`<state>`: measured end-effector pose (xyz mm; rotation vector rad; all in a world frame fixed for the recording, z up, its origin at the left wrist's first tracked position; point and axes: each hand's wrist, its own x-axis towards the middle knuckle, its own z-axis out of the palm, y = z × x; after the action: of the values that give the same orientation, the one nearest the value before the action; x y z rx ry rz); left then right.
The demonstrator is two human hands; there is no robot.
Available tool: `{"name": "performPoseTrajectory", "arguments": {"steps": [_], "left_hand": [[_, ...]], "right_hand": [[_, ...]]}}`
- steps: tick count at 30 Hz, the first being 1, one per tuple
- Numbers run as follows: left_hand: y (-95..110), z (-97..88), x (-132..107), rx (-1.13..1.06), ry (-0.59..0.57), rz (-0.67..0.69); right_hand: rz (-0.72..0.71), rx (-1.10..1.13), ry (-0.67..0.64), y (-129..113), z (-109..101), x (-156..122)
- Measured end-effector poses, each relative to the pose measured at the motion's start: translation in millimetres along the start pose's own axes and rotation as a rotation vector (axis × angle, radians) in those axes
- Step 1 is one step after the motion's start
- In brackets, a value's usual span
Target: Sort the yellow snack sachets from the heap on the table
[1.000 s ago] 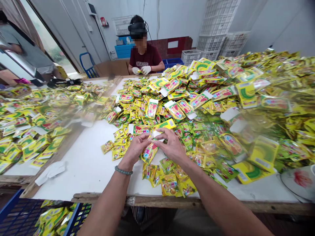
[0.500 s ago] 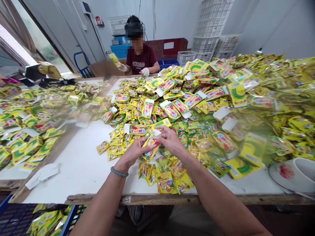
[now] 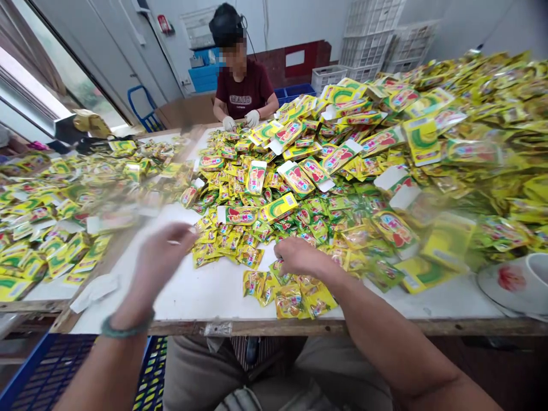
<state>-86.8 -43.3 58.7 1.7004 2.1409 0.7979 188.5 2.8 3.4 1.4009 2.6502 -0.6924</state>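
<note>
sachets [image 3: 299, 182] heaped on white table [image 3: 205, 294], crates [image 3: 372, 23] behind

Far past our right grip [image 3: 295, 257] we see a person in a red shirt [image 3: 244, 91] and white crates [image 3: 368, 34]. A flowered bowl [image 3: 526, 285] sits right of it.

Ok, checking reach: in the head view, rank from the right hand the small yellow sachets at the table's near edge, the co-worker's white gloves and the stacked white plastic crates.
1. Small yellow sachets, right by the right hand.
2. White gloves, across the table.
3. White plastic crates, far back.
</note>
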Motion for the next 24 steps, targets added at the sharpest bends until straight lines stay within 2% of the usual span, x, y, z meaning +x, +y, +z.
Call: {"name": "performPoseTrajectory", "arguments": {"steps": [2,3,4,6,8,10,13,15,18,20,22,24], "left_hand": [[10.3,40.7,-33.2,0.01,-0.219,0.096],[13.6,58.7,-47.5,0.012,-0.312,0.192],[15.3,73.6,-59.2,0.023,-0.405,0.297],[13.6,92.1,-72.6,0.041,-0.498,0.417],[6.7,97.1,-71.6,0.016,-0.49,0.379],[-1.2,94.9,-58.6,-0.09,-0.426,0.23],[-4.9,93.5,-28.0,-0.365,-0.31,0.008],[1.7,99.5,-9.4,-0.551,-0.222,-0.066],[21.1,118.1,6.8,-0.719,-0.116,-0.085],[33.2,132.6,10.8,-0.819,-0.11,-0.089],[40.2,144.1,11.2,-0.937,-0.196,-0.137],[42.1,149.0,8.3,-0.988,-0.236,-0.192]], "right_hand": [[-0.054,0.015,0.007,1.4,2.0,2.6],[-0.076,0.027,0.022,3.2,2.4,3.0],[-0.087,0.04,0.036,5.2,2.9,3.3],[-0.085,0.085,0.05,9.5,4.1,4.1],[-0.071,0.172,0.094,13.7,5.2,6.3],[-0.043,0.266,0.201,18.0,4.4,9.6],[-0.009,0.366,0.359,23.4,-2.8,13.3],[-0.023,0.457,0.421,24.8,-9.0,13.5],[-0.052,0.675,0.5,23.6,-12.5,13.5],[-0.062,0.853,0.507,22.8,-8.8,16.2],[-0.068,1.019,0.45,23.1,-1.9,21.2],[-0.097,1.083,0.392,24.0,5.2,26.2]]}}
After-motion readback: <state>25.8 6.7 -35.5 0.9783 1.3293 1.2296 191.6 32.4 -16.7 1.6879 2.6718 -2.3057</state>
